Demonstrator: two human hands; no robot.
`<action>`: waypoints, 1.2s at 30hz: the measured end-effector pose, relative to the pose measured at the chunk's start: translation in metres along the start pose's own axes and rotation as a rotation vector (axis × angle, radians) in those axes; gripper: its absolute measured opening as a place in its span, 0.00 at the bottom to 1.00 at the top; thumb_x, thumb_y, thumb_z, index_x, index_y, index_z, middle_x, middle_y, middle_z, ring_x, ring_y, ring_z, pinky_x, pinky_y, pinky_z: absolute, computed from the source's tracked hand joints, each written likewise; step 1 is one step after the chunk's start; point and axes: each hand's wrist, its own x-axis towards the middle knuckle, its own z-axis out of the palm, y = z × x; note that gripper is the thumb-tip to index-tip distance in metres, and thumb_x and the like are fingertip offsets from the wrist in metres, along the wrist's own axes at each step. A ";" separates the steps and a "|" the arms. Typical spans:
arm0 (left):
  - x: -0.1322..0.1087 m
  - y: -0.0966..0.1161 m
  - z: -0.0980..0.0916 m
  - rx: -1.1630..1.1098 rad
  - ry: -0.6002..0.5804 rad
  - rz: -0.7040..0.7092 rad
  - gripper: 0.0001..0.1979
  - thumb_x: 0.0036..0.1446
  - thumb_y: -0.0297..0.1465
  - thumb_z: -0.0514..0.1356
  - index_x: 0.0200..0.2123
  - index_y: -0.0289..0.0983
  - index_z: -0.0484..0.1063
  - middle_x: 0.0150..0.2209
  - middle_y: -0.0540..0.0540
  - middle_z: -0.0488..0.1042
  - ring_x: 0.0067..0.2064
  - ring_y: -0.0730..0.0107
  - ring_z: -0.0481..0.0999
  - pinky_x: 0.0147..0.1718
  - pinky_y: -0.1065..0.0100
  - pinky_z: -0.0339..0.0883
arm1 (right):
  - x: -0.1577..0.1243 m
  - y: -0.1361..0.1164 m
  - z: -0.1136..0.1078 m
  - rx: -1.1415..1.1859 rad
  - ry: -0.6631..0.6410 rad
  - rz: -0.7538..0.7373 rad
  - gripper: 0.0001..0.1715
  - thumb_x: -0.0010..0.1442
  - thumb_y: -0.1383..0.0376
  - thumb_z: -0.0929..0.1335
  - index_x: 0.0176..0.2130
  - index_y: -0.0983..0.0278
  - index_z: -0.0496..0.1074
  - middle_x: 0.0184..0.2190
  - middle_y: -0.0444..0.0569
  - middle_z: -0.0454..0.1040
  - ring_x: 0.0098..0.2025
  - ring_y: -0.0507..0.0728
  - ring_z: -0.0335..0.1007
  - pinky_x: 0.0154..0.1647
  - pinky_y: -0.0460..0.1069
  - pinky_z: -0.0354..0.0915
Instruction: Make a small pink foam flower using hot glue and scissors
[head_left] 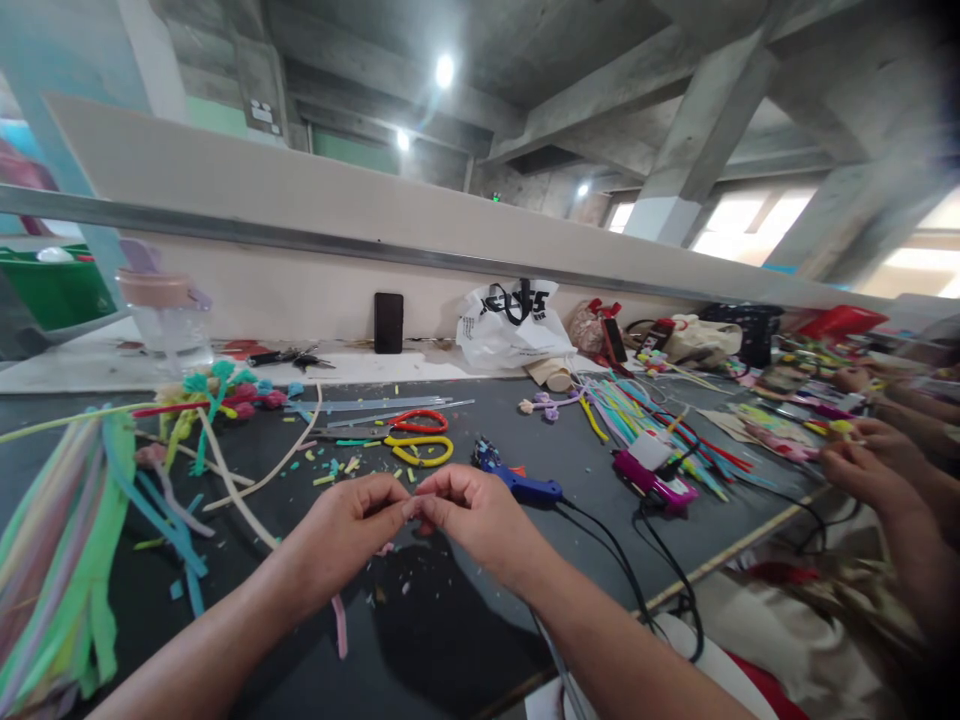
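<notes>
My left hand (349, 525) and my right hand (480, 520) meet above the dark tabletop, with thumbs and fingers pinched together. Whatever is between the fingertips is too small and covered to name. Below my left hand lies a short pink fuzzy strip (340, 628). Just beyond the hands are scissors (420, 450) with one red and one yellow handle loop. A blue glue gun (525, 486) with a black cord rests beside my right hand. Small cut bits (349, 466) in yellow and teal are scattered around the scissors.
Bundled pastel fuzzy strips (67, 550) fill the left side, near a clear bottle (169, 320). A phone (388, 323) leans on the back panel beside a white bag (514, 325). At right are a purple device (656, 490), colourful stems (630, 408) and other people's hands (874, 455).
</notes>
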 end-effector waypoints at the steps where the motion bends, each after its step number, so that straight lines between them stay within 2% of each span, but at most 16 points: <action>1: -0.001 0.001 0.001 0.012 0.006 -0.004 0.14 0.53 0.39 0.55 0.23 0.36 0.69 0.22 0.52 0.65 0.26 0.72 0.63 0.25 0.73 0.57 | 0.000 0.001 0.000 -0.016 0.012 0.004 0.07 0.50 0.65 0.68 0.31 0.66 0.69 0.24 0.43 0.70 0.26 0.51 0.68 0.30 0.46 0.64; 5: -0.002 0.005 0.003 0.073 0.021 -0.018 0.13 0.53 0.36 0.55 0.21 0.36 0.66 0.22 0.52 0.62 0.28 0.71 0.63 0.27 0.73 0.58 | 0.001 0.006 0.004 -0.115 0.078 0.007 0.03 0.49 0.69 0.65 0.28 0.65 0.69 0.20 0.42 0.69 0.23 0.50 0.66 0.26 0.45 0.61; 10: 0.000 0.003 0.004 0.057 0.002 0.008 0.12 0.53 0.35 0.54 0.20 0.36 0.65 0.21 0.53 0.61 0.26 0.73 0.61 0.25 0.73 0.55 | 0.002 0.011 0.005 -0.235 0.132 -0.035 0.05 0.47 0.71 0.64 0.27 0.65 0.69 0.19 0.41 0.68 0.22 0.48 0.62 0.23 0.43 0.58; 13: 0.000 0.001 0.003 -0.057 -0.036 -0.075 0.15 0.54 0.39 0.53 0.22 0.36 0.64 0.20 0.53 0.61 0.23 0.75 0.58 0.21 0.74 0.51 | 0.001 0.006 0.002 -0.259 0.095 -0.075 0.06 0.48 0.72 0.63 0.27 0.65 0.69 0.21 0.41 0.70 0.23 0.48 0.64 0.25 0.43 0.60; 16: 0.000 0.001 0.001 -0.182 -0.104 -0.204 0.18 0.54 0.45 0.52 0.23 0.35 0.63 0.19 0.53 0.62 0.19 0.79 0.52 0.17 0.75 0.43 | -0.002 -0.001 -0.001 -0.318 0.046 -0.181 0.08 0.49 0.73 0.62 0.29 0.65 0.69 0.24 0.42 0.72 0.26 0.49 0.66 0.30 0.43 0.62; 20: -0.001 0.002 0.002 -0.252 -0.155 -0.249 0.21 0.51 0.49 0.54 0.22 0.35 0.63 0.18 0.54 0.61 0.18 0.80 0.50 0.17 0.74 0.40 | -0.005 -0.007 -0.004 -0.447 0.057 -0.308 0.06 0.52 0.71 0.64 0.33 0.65 0.69 0.27 0.44 0.72 0.30 0.50 0.68 0.35 0.45 0.63; 26: 0.000 -0.001 0.003 -0.272 -0.105 -0.212 0.21 0.49 0.48 0.56 0.21 0.36 0.63 0.17 0.55 0.59 0.18 0.79 0.50 0.17 0.75 0.41 | -0.005 -0.008 -0.005 -0.432 -0.002 -0.265 0.08 0.54 0.69 0.64 0.37 0.66 0.68 0.29 0.46 0.73 0.31 0.51 0.69 0.34 0.45 0.63; 30: 0.002 -0.005 0.003 -0.179 -0.084 -0.146 0.20 0.52 0.45 0.54 0.19 0.36 0.62 0.17 0.54 0.58 0.19 0.77 0.52 0.18 0.74 0.44 | -0.002 -0.006 -0.006 -0.405 -0.055 -0.195 0.05 0.54 0.69 0.63 0.33 0.66 0.69 0.26 0.44 0.72 0.29 0.51 0.68 0.31 0.44 0.62; 36: 0.003 -0.006 0.001 -0.089 -0.133 -0.055 0.18 0.55 0.41 0.53 0.18 0.36 0.63 0.19 0.53 0.58 0.23 0.75 0.55 0.21 0.73 0.49 | 0.000 -0.007 -0.008 -0.330 -0.060 -0.181 0.04 0.51 0.72 0.64 0.30 0.66 0.68 0.24 0.42 0.71 0.28 0.49 0.65 0.31 0.43 0.61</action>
